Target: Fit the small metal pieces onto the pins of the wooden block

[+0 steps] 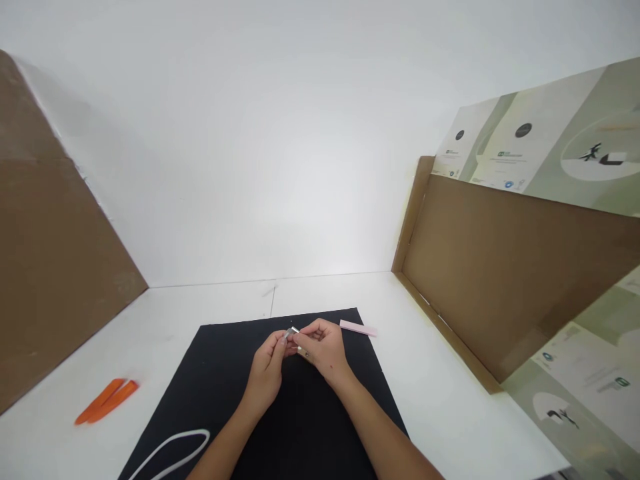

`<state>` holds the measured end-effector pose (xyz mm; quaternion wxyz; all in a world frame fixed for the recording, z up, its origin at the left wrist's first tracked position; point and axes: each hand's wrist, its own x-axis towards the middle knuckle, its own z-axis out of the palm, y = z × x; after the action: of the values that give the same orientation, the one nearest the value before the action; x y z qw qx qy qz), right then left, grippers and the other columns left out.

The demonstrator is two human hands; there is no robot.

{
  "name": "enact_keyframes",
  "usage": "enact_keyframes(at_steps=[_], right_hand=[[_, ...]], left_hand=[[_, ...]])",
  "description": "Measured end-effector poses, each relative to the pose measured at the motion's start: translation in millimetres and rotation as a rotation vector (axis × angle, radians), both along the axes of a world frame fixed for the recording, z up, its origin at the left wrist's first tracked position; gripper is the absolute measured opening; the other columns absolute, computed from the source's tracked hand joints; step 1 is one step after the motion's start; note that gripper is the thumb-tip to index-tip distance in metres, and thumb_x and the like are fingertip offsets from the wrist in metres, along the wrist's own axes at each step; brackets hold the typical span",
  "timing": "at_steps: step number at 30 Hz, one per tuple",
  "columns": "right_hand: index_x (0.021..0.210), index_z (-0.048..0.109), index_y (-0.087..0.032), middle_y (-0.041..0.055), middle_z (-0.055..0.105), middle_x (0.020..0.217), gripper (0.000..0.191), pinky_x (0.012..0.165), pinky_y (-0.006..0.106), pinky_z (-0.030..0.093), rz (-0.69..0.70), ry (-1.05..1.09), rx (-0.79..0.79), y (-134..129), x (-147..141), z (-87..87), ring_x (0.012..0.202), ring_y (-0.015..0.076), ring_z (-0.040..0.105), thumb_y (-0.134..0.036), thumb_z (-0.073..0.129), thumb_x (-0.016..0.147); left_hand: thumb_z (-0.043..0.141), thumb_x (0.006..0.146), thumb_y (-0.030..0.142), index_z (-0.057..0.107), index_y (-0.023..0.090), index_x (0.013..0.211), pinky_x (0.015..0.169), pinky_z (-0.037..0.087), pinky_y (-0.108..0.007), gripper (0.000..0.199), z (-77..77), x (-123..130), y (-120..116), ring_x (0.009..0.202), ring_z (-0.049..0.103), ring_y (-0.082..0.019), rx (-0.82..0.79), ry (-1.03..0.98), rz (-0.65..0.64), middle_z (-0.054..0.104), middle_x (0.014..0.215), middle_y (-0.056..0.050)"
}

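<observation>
Above the black mat, my left hand and my right hand meet with their fingertips closed around a small silvery metal piece. Its exact kind is too small to make out. Under my right fingers shows a cream-coloured part with a dark spot, and I cannot tell whether it joins the metal piece. Just right of my right hand, a pale pink flat strip lies across the mat's edge.
The black mat lies on a white table. Two orange strips are at the left, and a white cord loop is at the mat's front left. Brown cardboard panels stand on both sides, with a white wall behind.
</observation>
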<state>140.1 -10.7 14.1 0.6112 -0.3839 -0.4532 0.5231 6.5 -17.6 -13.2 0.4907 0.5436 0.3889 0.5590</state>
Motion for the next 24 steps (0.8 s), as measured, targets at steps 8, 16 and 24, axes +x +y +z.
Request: enact_keyframes(at_steps=[8, 16, 24], right_hand=[[0.065, 0.064, -0.016, 0.0032, 0.071, 0.062, 0.023, 0.057, 0.027, 0.052, 0.027, 0.012, -0.015, -0.4, 3.4, 2.8, 0.057, 0.0175, 0.067, -0.028, 0.083, 0.061], [0.063, 0.067, -0.017, 0.0015, 0.070, 0.063, 0.016, 0.062, 0.029, 0.052, 0.131, -0.139, 0.115, -7.7, 5.6, 8.5, 0.060, 0.0165, 0.065, -0.026, 0.081, 0.063], [0.065, 0.065, -0.017, 0.0025, 0.070, 0.060, 0.026, 0.055, 0.027, 0.052, 0.118, -0.001, -0.005, 1.0, 4.7, -1.1, 0.057, 0.0182, 0.068, -0.033, 0.084, 0.061]], left_hand=[[0.053, 0.091, 0.043, 0.066, 0.016, 0.103, 0.085, 0.053, -0.035, 0.033, -0.5, 0.2, -0.7, 0.093, 0.066, -0.022, 0.008, 0.044, 0.006, 0.070, 0.101, -0.007], [0.052, 0.090, 0.043, 0.066, 0.016, 0.105, 0.079, 0.050, -0.030, 0.033, 4.1, -3.6, -2.9, 0.088, 0.064, -0.021, 0.027, 0.185, 0.110, 0.070, 0.096, -0.006], [0.050, 0.092, 0.043, 0.067, 0.017, 0.106, 0.083, 0.052, -0.034, 0.034, 1.4, -1.4, -3.7, 0.088, 0.064, -0.021, 0.047, 0.202, 0.081, 0.070, 0.100, -0.007]])
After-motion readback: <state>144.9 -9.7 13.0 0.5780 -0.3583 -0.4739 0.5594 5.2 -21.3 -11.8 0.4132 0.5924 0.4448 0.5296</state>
